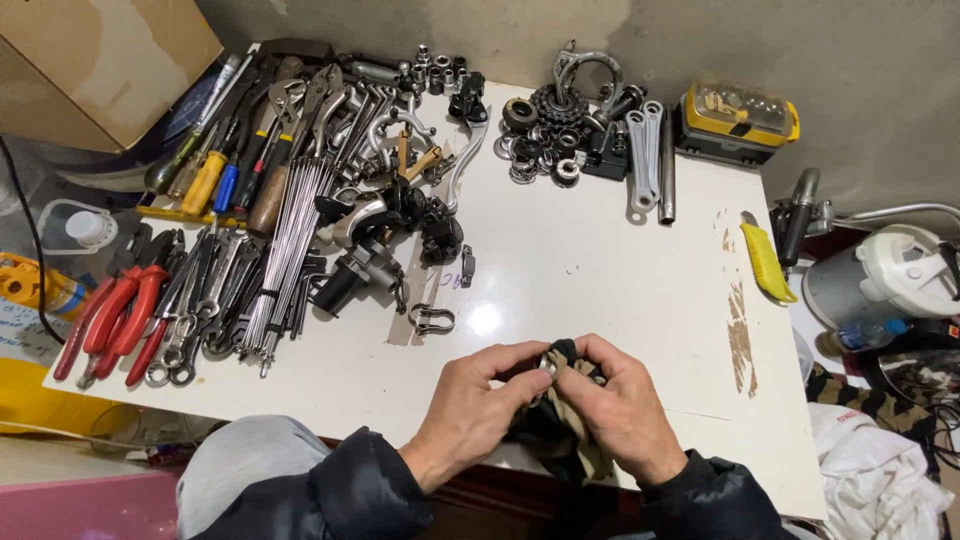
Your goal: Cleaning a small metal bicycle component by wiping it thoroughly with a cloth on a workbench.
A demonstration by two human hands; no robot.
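I hold a small metal ring (548,364) at the near edge of the white table (600,280), wrapped partly in a dirty cloth (560,430). My left hand (470,410) is curled nearly shut, thumb and forefinger pinching the ring from its side. My right hand (620,405) is closed over the cloth, pressing it against the ring.

The ring looks hard, stiff and light for its size, probably greasy and so slippery; I judge the rim the best place to pinch it, with the cloth between for grip. The cloth is soft and limp and hangs off the table edge.

By count: one ring in my hands, one cloth, one yellow knife (765,262) to the right, one yellow case (738,118) at the back, two flat wrenches (642,155) beside a pile of small round parts too jumbled to count, and a heap of pliers with red handles (115,315) on the left.
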